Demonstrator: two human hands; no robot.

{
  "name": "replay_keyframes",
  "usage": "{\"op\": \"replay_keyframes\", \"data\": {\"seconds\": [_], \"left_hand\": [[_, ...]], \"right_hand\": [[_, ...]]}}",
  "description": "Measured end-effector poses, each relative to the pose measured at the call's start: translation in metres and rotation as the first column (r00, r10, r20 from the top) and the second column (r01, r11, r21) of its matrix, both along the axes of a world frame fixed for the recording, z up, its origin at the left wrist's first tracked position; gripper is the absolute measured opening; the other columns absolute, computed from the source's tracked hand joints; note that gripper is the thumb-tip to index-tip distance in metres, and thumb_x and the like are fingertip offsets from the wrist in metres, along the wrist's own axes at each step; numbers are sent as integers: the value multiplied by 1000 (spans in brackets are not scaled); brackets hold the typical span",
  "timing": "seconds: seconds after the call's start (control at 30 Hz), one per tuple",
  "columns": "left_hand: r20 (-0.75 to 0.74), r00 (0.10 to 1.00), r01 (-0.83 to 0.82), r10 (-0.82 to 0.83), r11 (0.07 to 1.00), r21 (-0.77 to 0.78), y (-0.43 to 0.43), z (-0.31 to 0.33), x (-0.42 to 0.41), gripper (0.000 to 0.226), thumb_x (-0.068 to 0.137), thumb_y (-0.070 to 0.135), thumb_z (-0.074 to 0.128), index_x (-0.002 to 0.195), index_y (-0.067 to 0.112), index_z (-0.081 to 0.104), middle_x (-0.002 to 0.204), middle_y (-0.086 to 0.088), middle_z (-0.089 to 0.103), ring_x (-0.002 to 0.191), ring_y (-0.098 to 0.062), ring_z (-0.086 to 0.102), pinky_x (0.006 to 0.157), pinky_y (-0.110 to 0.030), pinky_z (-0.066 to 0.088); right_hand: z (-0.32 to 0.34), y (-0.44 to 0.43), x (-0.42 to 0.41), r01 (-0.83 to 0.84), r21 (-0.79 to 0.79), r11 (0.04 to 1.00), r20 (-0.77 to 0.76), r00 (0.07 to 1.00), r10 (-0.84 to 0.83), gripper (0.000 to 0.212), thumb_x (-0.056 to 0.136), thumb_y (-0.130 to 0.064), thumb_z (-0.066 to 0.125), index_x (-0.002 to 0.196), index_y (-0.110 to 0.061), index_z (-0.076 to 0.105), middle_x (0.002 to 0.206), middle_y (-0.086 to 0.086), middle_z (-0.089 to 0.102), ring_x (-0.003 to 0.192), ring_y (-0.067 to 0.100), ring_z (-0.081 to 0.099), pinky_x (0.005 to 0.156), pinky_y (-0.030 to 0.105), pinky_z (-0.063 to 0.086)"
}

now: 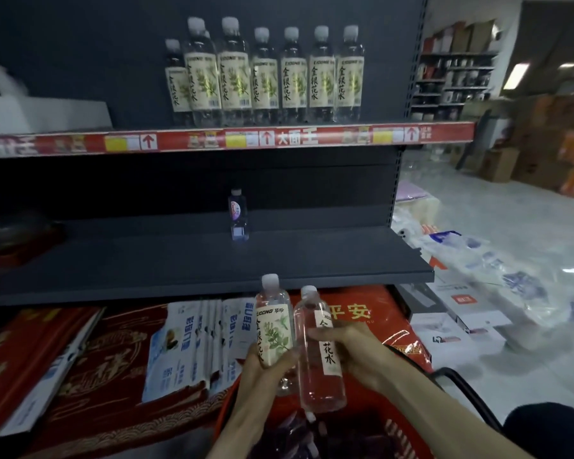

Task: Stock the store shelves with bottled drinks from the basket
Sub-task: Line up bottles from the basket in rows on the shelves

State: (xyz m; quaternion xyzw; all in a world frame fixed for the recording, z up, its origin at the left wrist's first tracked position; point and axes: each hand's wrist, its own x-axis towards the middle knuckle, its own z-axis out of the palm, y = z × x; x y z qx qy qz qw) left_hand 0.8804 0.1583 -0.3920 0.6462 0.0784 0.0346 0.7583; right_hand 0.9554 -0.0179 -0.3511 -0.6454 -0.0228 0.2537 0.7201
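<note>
Store aisle, dark shelving | upper shelf (232, 139) carries a row of matching bottles (265, 74), the likely destination | left hand (265, 362) grips one labelled bottle (274, 323), right hand (348, 349) grips a second bottle (318, 356) | both upright, close together above the red basket (401, 435), labels readable for facing.

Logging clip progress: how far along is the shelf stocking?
Done: a row of bottles stands on the top shelf. In hand: left hand grips the left bottle, right hand the right bottle, above the basket. Left: more bottles seem to lie inside; count unclear.
</note>
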Motion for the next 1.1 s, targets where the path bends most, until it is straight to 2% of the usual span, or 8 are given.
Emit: {"op": "replay_keyframes", "data": {"seconds": [0.2,0.27,0.4,0.57,0.63,0.73,0.9,1.1], "left_hand": [[27,996,-78,80,995,-69,2,37,25,85,60,56,86,135,29,57,119,4,76,114,-24,71,105,-59,50],[77,993,-82,86,995,-55,5,55,34,76,71,50,86,136,28,55,121,2,74,110,-22,72,98,-51,55],[206,975,-84,88,996,-26,10,98,52,48,84,26,78,129,23,59,104,3,80,91,-17,78,69,-31,60],[374,924,-80,86,996,-31,12,158,61,34,95,17,69,128,19,61,109,-5,79,99,-25,77,76,-37,62],[420,903,-90,90,996,-21,17,180,68,33,95,16,68,128,17,61,110,-6,79,100,-25,77,75,-35,63],[471,875,-119,108,993,-7,24,210,80,34,94,14,69,127,14,60,108,-5,79,96,-23,78,70,-31,62],[561,818,-166,127,986,19,27,251,98,35,90,10,73,122,17,60,112,-3,78,97,-16,77,67,-23,60],[634,768,-199,91,975,102,38,297,135,46,89,12,78,131,16,59,116,0,78,109,-19,74,88,-35,60]], "right_hand": [[37,13,12,119,100,988,1,993,-119,71,68,-19,95,124,10,62,108,31,74,92,42,74,85,53,62],[56,17,20,151,136,979,52,986,-159,80,65,-17,98,129,2,54,108,29,74,95,44,75,85,57,61],[105,25,31,151,111,982,220,960,-172,65,76,-25,91,125,-9,52,103,21,78,93,38,77,85,58,62],[174,36,43,71,15,997,413,908,-71,60,79,-44,83,126,-17,57,104,13,79,92,32,77,89,57,61],[200,37,47,-3,41,999,422,906,-15,52,84,-33,76,126,-10,56,98,15,77,85,34,75,87,54,60],[236,36,50,-108,38,993,481,874,76,15,96,-7,56,111,-6,58,84,12,73,74,26,70,75,42,59],[285,43,73,-104,-27,994,629,771,98,31,93,3,62,122,-7,58,99,11,79,89,29,77,81,45,63],[316,47,113,-22,29,999,761,649,-8,48,88,3,75,129,-13,56,109,6,79,98,25,78,86,46,63]]}}
